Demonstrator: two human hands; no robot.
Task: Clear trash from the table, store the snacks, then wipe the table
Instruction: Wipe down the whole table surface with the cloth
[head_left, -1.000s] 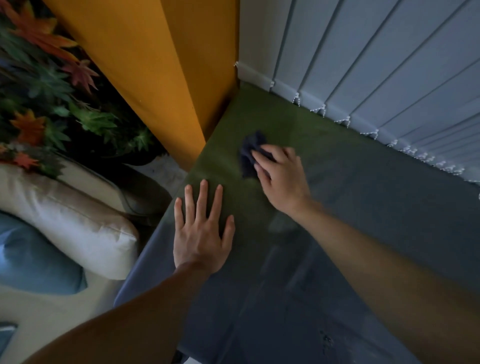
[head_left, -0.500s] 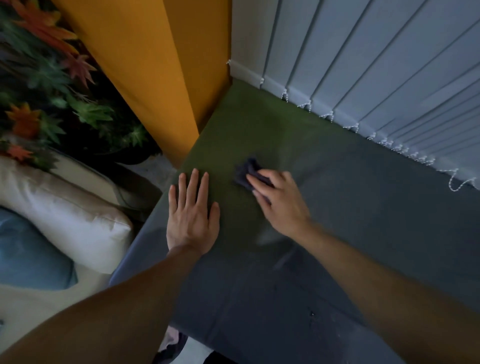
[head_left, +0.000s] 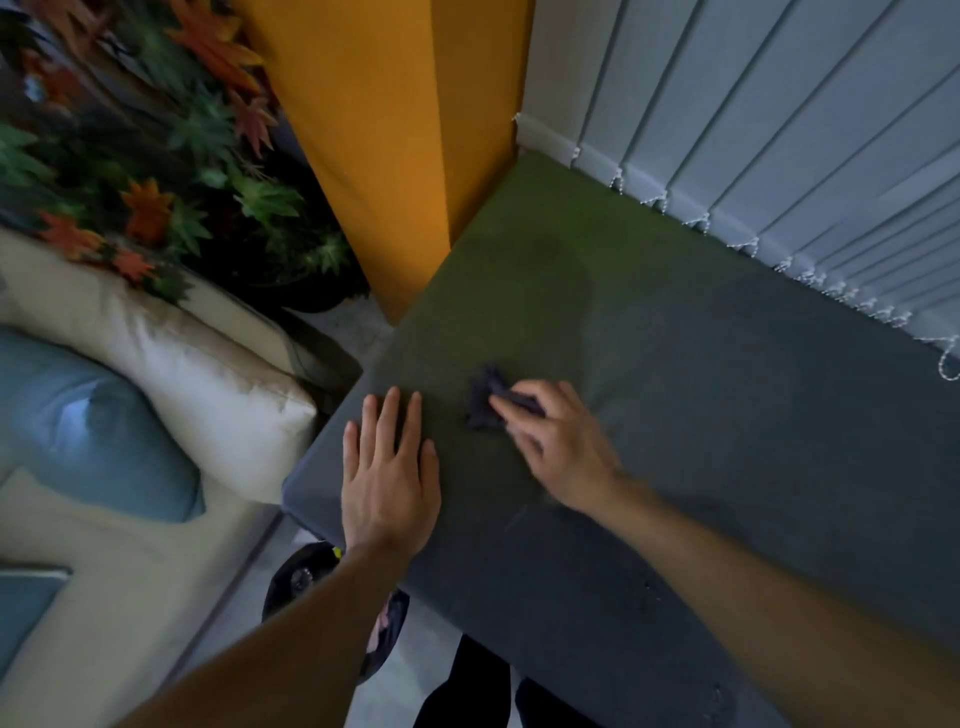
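- Just beyond the knuckles of the right hand (head_left: 558, 452), a dark cloth (head_left: 483, 402) lies crumpled on the desk (head_left: 727, 415), part of it tucked under that hand's fingers.
- The right hand grasps the cloth with bent fingers and holds it down on the desk surface; the hand is blurred, so the thumb cannot be made out.
- Left of the cloth, near it but not touching, the left hand (head_left: 387, 478) lies flat on the desk, released, with its fingers straight and close together.
- The left hand sits close to the desk's left edge, near the rounded corner.
- Beyond both hands a yellow pillar (head_left: 389, 130) meets the desk's far corner, and pale vertical blinds (head_left: 779, 130) run along the far edge.
- Left of the left hand, off the desk, a cream cushion (head_left: 208, 395) and a blue cushion (head_left: 98, 431) lie on a sofa (head_left: 104, 597), with a plant (head_left: 156, 156) of green and orange leaves behind them.
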